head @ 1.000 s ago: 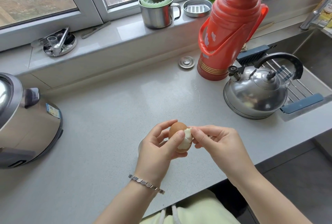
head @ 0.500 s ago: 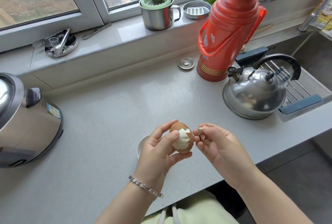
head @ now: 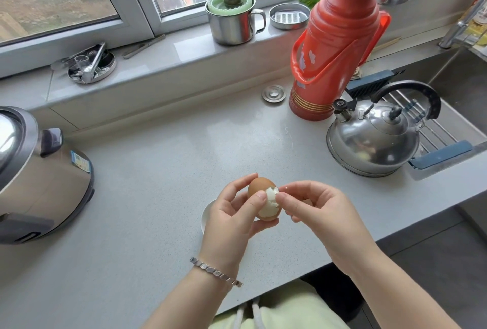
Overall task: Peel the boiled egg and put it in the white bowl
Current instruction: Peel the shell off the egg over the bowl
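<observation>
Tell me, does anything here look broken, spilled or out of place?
Only the egg: its brown shell is torn open on the side toward the right hand, baring white, which fits peeling. The left hand holds it above the counter. Nothing else looks spilled or askew.

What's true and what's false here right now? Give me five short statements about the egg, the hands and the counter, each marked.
1. The left hand holds the egg. True.
2. The egg is fully peeled. False: brown shell covers much of it; only one patch is bare.
3. The right hand pinches at the shell beside the bare patch. True.
4. The egg lies in the white bowl. False: the bowl sits on the counter under the left hand, the egg held above it.
5. The red thermos lies on its side. False: it stands upright.
</observation>
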`<state>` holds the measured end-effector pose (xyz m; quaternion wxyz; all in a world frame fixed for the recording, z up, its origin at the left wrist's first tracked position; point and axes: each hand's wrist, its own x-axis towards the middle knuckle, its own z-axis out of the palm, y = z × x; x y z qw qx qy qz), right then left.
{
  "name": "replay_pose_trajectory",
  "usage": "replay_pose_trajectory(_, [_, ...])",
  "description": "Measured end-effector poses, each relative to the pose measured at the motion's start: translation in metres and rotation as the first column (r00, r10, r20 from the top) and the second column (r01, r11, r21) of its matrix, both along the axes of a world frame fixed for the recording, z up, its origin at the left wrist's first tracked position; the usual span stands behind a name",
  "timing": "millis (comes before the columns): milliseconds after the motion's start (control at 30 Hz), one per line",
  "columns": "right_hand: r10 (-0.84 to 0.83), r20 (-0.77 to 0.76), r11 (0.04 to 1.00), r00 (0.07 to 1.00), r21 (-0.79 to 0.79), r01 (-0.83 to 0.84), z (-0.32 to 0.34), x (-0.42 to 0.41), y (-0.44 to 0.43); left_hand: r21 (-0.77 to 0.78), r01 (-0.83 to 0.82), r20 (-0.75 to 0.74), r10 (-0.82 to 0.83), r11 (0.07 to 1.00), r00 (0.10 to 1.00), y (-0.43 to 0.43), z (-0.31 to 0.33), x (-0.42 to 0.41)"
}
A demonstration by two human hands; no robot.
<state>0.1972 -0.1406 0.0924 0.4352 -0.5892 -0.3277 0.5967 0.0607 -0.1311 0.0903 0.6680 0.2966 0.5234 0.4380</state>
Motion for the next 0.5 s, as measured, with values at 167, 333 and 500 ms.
replay_pose_trajectory(167, [-0.018, 0.117, 0.995, 0.993, 0.097, 0.006, 0.0022, -0.0008, -0.0015, 0.037, -0.021, -0.061, 0.023, 0.999, 0.998, -0.0012, -0.0005, 0.0021])
replay_pose_trajectory(333, [-0.014, 0.143, 0.982, 0.990, 0.189, -0.014, 0.0008, -0.0024, -0.0038, 0.036, -0.048, -0.078, 0.051, 0.998, 0.996, -0.0012, -0.0007, 0.0045])
replay_pose_trajectory(500, [-0.034, 0.245, 0.968, 0.969, 0.248, -0.028, -0.0047, -0.0020, -0.0055, 0.036, -0.057, -0.097, 0.060, 0.998, 0.994, -0.0020, 0.0000, 0.0066])
